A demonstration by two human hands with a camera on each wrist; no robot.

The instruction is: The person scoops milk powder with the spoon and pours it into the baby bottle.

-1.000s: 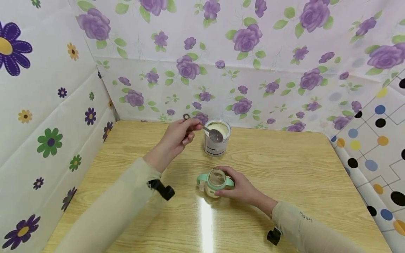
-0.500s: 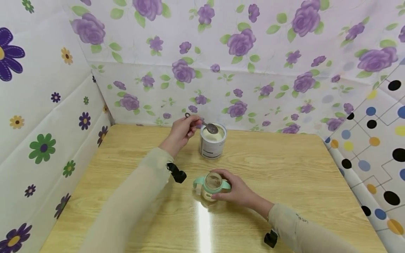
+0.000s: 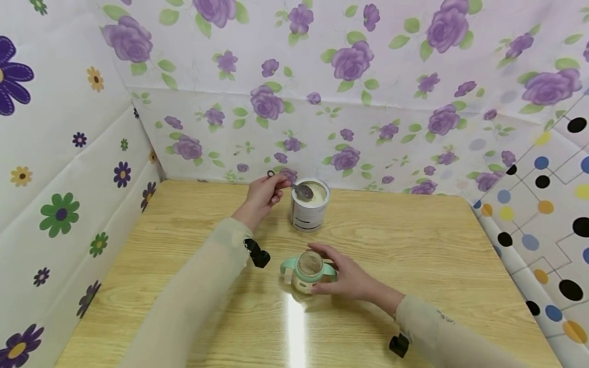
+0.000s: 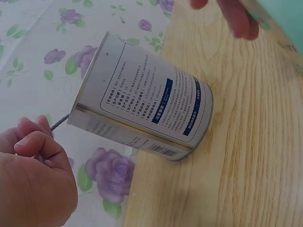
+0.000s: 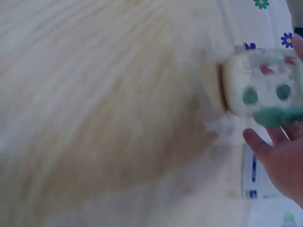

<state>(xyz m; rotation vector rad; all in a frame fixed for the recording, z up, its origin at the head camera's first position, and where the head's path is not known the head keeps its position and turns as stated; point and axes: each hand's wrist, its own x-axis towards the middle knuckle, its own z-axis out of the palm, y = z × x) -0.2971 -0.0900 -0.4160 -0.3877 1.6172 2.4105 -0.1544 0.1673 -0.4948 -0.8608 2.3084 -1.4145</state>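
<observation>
My left hand (image 3: 263,198) pinches the handle of a metal spoon (image 3: 304,192), its dark bowl at the near-left part of the can's mouth. The open can (image 3: 308,217) is white and stands upright, with pale powder inside. In the left wrist view, the spoon handle (image 4: 60,121) runs from the fingertips to behind the can's rim. My right hand (image 3: 350,276) holds a baby bottle (image 3: 302,284) from its right side, thumb in front and fingers behind. That bottle is uncapped, with mint-green handles, and printed with red and green spots (image 5: 265,85) in the right wrist view.
The wooden table (image 3: 395,240) carries the can toward the back and the bottle in front of it. Flower-patterned cloth (image 3: 317,92) hangs directly behind the can. Patterned cloths also line the left and right sides. Black wrist cameras (image 3: 257,254) sit at both cuffs.
The spoon has shifted from above the can's middle toward its near-left rim and lower, the left hand moving with it. The right hand keeps the bottle in place. The head view has shifted slightly.
</observation>
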